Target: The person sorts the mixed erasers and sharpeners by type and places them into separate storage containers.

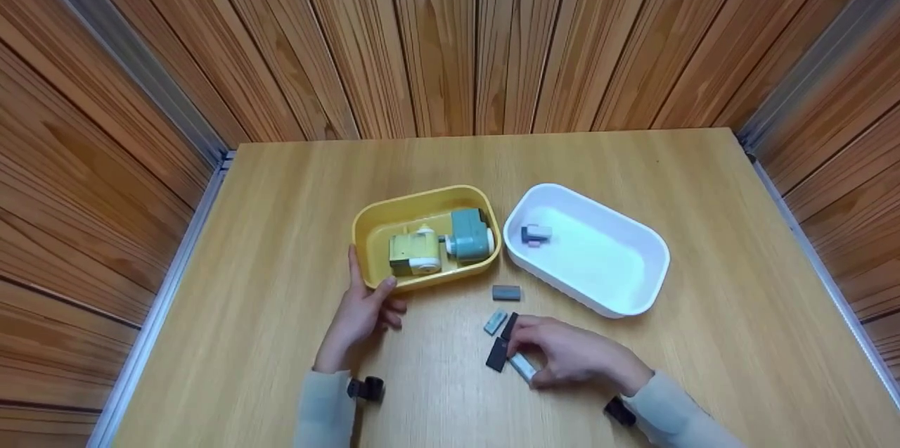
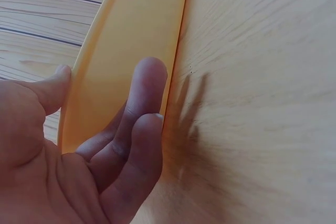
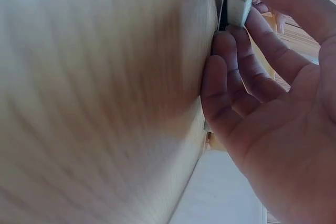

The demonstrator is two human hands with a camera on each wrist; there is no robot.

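Observation:
My left hand holds the near left corner of a yellow bin, the thumb at its rim and the other fingers against the outer wall. Inside the bin lie a yellow and a teal boxy device with white parts, like desk pencil sharpeners. Between thumb and fingertips, my right hand pinches a pale eraser low over the table. Close to these fingers are a black eraser and another dark one. A light blue eraser lies just beyond, with a grey eraser farther back.
A white bin stands to the right of the yellow one, near its side. A few small erasers lie together at its left end. Wood-panelled walls with metal posts at the corners close in the table's back and sides.

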